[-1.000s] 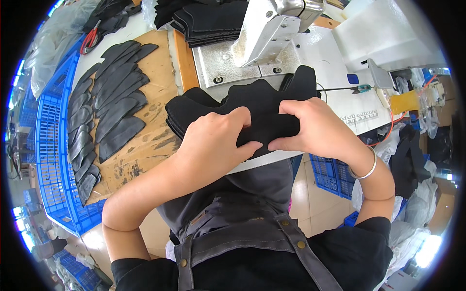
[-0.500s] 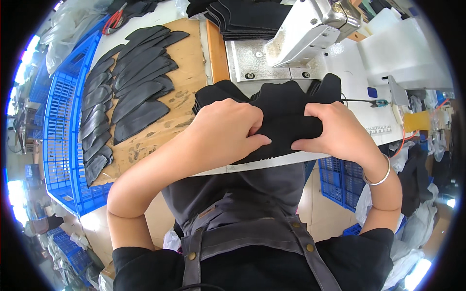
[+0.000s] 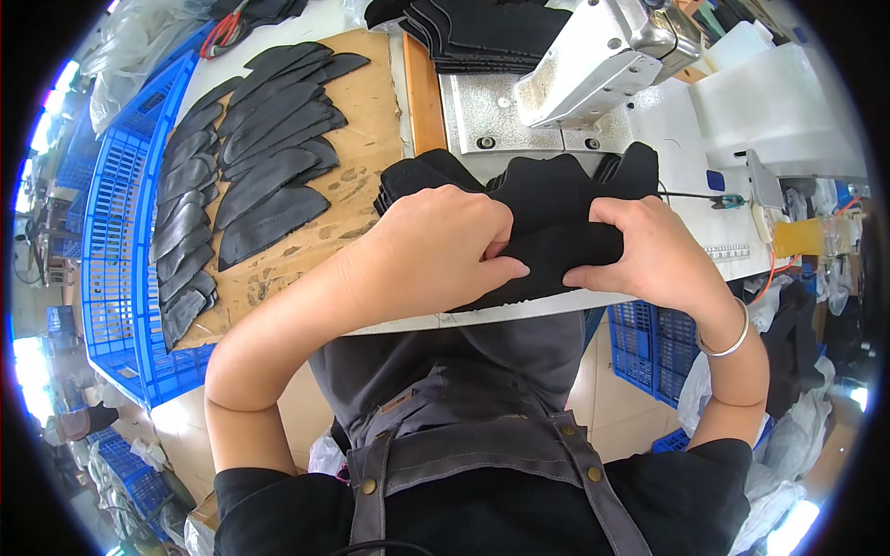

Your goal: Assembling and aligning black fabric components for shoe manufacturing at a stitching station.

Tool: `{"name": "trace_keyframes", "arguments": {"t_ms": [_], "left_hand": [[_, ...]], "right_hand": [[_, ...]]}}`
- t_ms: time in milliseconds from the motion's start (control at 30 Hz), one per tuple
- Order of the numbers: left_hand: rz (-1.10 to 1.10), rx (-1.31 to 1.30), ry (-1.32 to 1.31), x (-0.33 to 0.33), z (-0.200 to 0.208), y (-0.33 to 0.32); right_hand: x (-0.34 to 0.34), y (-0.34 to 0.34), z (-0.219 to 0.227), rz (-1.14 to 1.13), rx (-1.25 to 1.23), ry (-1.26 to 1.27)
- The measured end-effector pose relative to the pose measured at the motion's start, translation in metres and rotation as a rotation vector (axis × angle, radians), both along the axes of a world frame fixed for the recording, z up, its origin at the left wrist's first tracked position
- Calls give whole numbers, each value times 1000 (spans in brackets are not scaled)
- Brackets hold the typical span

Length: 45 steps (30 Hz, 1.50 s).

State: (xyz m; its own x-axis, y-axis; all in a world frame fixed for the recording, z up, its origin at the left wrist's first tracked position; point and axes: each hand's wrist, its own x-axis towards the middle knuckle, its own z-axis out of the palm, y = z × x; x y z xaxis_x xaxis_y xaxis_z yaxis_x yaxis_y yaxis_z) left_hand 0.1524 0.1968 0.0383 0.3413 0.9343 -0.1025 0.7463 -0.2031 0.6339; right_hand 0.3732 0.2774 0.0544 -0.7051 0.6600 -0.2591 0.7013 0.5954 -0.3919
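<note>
A black fabric piece [image 3: 547, 208] with a wavy far edge lies at the table's front edge, over a stack of like black pieces whose layered edges show at left and right. My left hand [image 3: 440, 246] grips its left side, thumb on top and fingers curled under or behind, partly hidden. On the right side my right hand [image 3: 640, 246] pinches the same piece between thumb and curled fingers. Just beyond the fabric stands a white sewing machine [image 3: 584, 69] on a metal bed plate [image 3: 482, 107].
Curved black cut pieces [image 3: 278, 148] lie in overlapping rows on brown cardboard [image 3: 366, 120] at left. Beside it is a blue plastic crate [image 3: 125, 241]. Red-handled scissors [image 3: 222, 32] rest at the far left. More stacked black pieces [image 3: 482, 37] sit behind the machine bed.
The view has shifted slightly, so the table's things sit a little differently in the picture. Both hands keep their grip on the black fabric, with hardly any movement.
</note>
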Motion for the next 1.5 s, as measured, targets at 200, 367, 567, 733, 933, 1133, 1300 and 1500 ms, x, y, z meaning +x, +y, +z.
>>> {"name": "trace_keyframes", "arguments": {"t_ms": [200,367,567,733,933,1133,1300,1500], "left_hand": [[-23,19,18,-2,-3,-1],[0,40,25,-1,-4,-2],[6,31,102,2,-1,-6],[228,188,520,34,8,-30],[67,540,412,73,-53,-48],[84,557,441,74,-59,-48],[65,565,461,76,-58,-48],[48,561,493,77,-57,-48]], "right_hand": [[0,0,0,-3,4,-18],[-1,0,0,-2,7,-10],[-1,-2,2,-9,-3,-23],[1,1,-1,-4,-14,-48],[11,0,-8,-6,38,117],[41,12,-8,-192,-236,191],[51,9,-17,-192,-212,332],[53,3,-24,-175,-90,362]]}}
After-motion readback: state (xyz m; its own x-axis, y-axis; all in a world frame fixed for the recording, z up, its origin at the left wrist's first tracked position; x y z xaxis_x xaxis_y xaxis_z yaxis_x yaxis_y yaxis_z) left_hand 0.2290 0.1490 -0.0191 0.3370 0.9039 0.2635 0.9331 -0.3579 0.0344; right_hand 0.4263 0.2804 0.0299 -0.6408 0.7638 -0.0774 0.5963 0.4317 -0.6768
